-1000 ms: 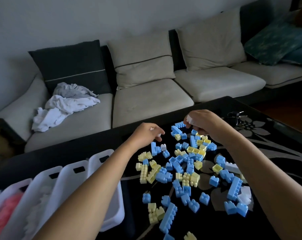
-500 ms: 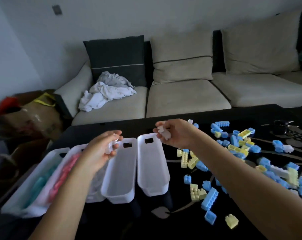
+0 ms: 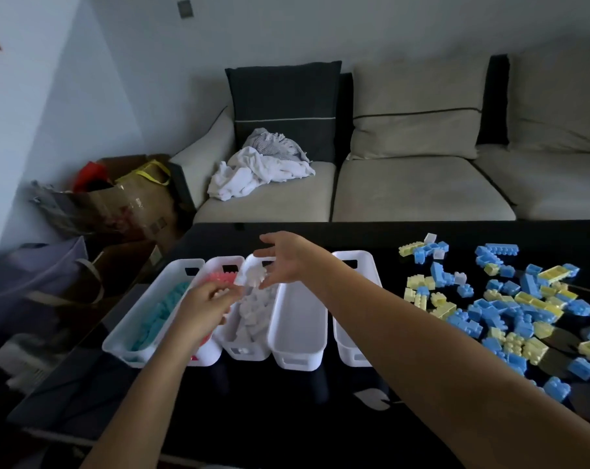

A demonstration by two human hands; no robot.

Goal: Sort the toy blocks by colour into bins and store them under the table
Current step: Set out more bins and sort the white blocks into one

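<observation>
Head view looks down on five white bins (image 3: 298, 346) set side by side on the dark table (image 3: 253, 418), their long axes running away from the person. From the left they hold teal blocks (image 3: 158, 313), pink blocks (image 3: 223, 276) and white blocks (image 3: 253, 319); the fourth looks bare inside, and the forearm hides most of the fifth. Right hand (image 3: 291, 262) hangs over the white bin's far end, fingers spread, a white block (image 3: 254, 277) just beneath them. Left hand (image 3: 202, 308) hovers over the pink and white bins, fingertips pinching small white pieces. Loose blue and yellow blocks (image 3: 510, 306) litter the table to the right, well apart from the bins. Bare table lies near the person. A sofa (image 3: 418, 191) stands behind, paper bags (image 3: 131, 201) beside the table's left edge.
</observation>
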